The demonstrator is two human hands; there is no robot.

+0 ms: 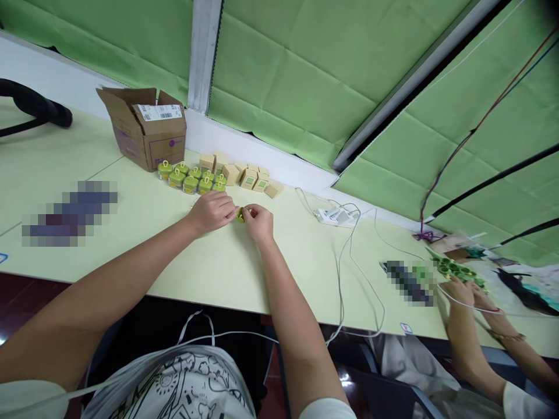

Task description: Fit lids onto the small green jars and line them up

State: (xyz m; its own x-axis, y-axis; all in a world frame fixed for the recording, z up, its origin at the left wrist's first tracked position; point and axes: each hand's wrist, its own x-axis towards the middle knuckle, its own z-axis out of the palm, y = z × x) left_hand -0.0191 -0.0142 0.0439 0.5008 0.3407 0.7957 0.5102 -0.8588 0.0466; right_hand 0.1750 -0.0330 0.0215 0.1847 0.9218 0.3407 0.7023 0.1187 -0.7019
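My right hand (261,224) is closed in a pinch around a small green lid-like piece (240,215) above the table. My left hand (212,211) meets it from the other side, fingers curled and thumb against the same piece. Most of the piece is hidden by the fingers. Just beyond my left hand stand several small clear containers with green looped lids (190,184), grouped in rows. Behind and to the right of them are several small tan boxes (249,177) with green labels, one of them lying flat.
An open cardboard box (151,131) stands at the back left. White cables and a power strip (336,217) lie right of my hands. Farther right, another person's hands (469,294) work at a green tray-like object (458,270). A blurred-out item (72,212) lies at left.
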